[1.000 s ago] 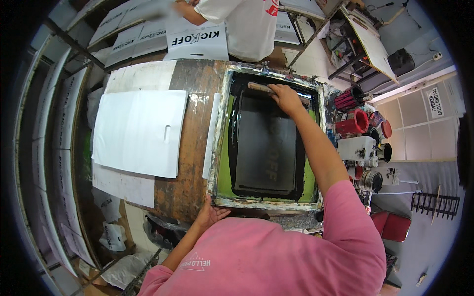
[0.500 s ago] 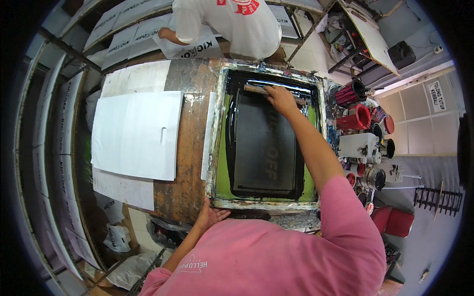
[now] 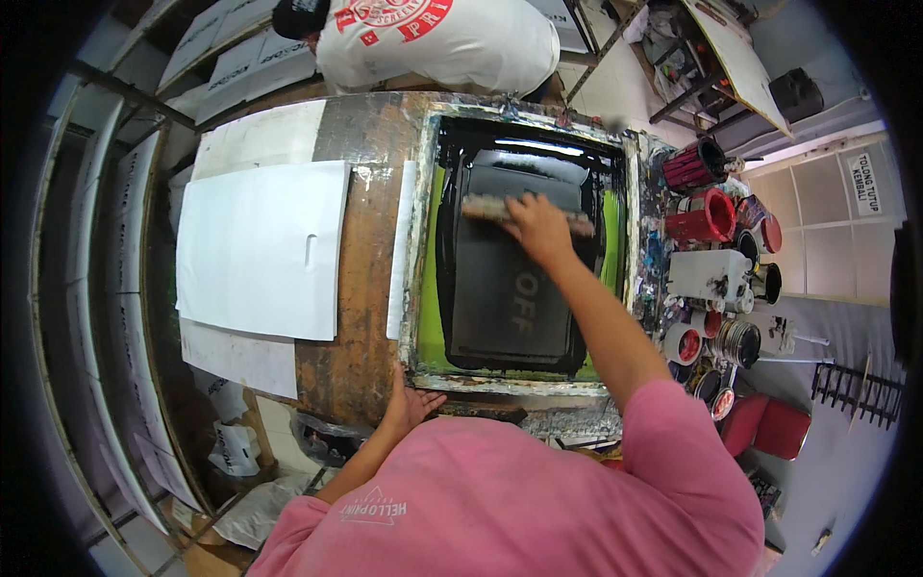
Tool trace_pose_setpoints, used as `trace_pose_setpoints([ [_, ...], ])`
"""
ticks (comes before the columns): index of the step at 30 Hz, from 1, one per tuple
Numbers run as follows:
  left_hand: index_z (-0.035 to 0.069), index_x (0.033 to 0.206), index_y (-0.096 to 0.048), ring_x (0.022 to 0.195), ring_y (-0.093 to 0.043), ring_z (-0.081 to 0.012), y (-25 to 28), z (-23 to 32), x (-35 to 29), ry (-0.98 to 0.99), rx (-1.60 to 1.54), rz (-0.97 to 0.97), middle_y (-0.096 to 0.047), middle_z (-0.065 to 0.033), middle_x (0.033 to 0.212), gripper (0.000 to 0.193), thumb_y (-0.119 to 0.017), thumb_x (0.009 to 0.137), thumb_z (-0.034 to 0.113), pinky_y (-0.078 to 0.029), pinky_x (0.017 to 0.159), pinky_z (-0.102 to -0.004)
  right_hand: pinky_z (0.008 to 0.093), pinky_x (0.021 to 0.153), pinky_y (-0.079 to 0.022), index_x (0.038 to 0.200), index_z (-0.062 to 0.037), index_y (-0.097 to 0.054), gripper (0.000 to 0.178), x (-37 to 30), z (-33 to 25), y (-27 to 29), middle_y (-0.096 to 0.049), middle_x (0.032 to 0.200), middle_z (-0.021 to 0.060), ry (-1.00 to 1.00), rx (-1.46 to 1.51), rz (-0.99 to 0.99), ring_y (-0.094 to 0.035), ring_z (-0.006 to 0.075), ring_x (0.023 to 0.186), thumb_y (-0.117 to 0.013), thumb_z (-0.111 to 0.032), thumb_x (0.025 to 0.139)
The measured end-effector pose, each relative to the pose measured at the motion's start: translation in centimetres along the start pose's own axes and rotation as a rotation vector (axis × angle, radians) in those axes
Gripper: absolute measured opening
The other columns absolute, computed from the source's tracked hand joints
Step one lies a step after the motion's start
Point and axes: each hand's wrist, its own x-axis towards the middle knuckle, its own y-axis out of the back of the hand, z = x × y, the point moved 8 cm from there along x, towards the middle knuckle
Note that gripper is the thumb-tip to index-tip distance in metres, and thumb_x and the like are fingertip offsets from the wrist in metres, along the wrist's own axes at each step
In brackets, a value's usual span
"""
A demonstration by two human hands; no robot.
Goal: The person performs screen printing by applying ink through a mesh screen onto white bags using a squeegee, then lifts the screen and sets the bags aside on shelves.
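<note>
A screen-printing frame [image 3: 415, 288] lies on the worktable, its green-edged mesh covered with black ink [image 3: 486, 332] around pale lettering. My right hand [image 3: 540, 229] is closed over the wooden squeegee [image 3: 481, 207], which lies crosswise on the mesh in its upper half. A glossy wet band of ink shows beyond the squeegee. By the near left corner of the frame is my left hand [image 3: 411, 406], fingers stretched out and thumb up against the frame's edge; it holds nothing.
Left of the frame, white sheets [image 3: 260, 250] are stacked on the wooden tabletop [image 3: 370, 221]. Ink pots, including a red bucket [image 3: 710, 213], and a white jerrycan [image 3: 710, 276] crowd the right side. A co-worker [image 3: 442, 48] bends beyond the table. Racks [image 3: 125, 240] of printed sheets stand at left.
My right hand has drawn the squeegee toward me from the far end of the mesh. My left hand stays at the corner. The co-worker has leaned further left.
</note>
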Motion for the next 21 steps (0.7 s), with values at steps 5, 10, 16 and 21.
trace_pose_setpoints([
  [5, 0.005, 0.164, -0.016, 0.144, -0.041, -0.0448, 1.2, -0.7, 1.3, -0.049, 0.075, -0.006, -0.03, -0.0292, 0.161, 0.117, -0.039, 0.089, 0.091, -0.043, 0.116, -0.0514, 0.0447, 0.086, -0.053, 0.128, -0.0104, -0.065, 0.053, -8.8, -5.5, 0.5, -0.063, 0.109, 0.0096, 0.008, 0.03, -0.085, -0.061, 0.0313, 0.101, -0.082, -0.029, 0.081],
  [10, 0.002, 0.164, -0.016, 0.143, -0.044, -0.0444, 0.8, -0.4, 1.4, -0.11, 0.116, -0.001, -0.031, -0.03, 0.162, 0.122, -0.036, 0.087, 0.094, -0.043, 0.116, -0.0515, 0.0457, 0.089, -0.053, 0.131, -0.0085, -0.064, 0.058, -17.5, -11.1, 1.5, -0.063, 0.11, 0.0098, 0.027, 0.058, -0.116, -0.061, 0.0315, 0.101, -0.083, -0.029, 0.08],
  [16, -0.003, 0.162, -0.025, 0.142, -0.047, -0.0398, -0.1, -0.4, 0.7, -0.124, 0.127, 0.065, -0.042, -0.0309, 0.157, 0.137, -0.025, 0.077, 0.104, -0.04, 0.119, -0.0467, 0.0486, 0.077, -0.056, 0.117, -0.0113, -0.066, 0.04, -21.8, -13.2, 1.8, -0.065, 0.107, 0.0092, -0.022, 0.078, -0.206, -0.065, 0.0322, 0.098, -0.078, -0.035, 0.087],
  [21, -0.001, 0.164, -0.021, 0.132, -0.056, -0.0367, -0.1, -0.4, 0.9, -0.195, 0.091, 0.161, -0.041, -0.0313, 0.157, 0.142, -0.029, 0.071, 0.107, -0.044, 0.114, -0.0468, 0.0508, 0.077, -0.057, 0.11, -0.0055, -0.06, 0.036, -20.8, -14.2, 4.1, -0.064, 0.109, 0.0167, -0.013, 0.049, -0.262, -0.066, 0.0392, 0.101, -0.069, -0.037, 0.096],
])
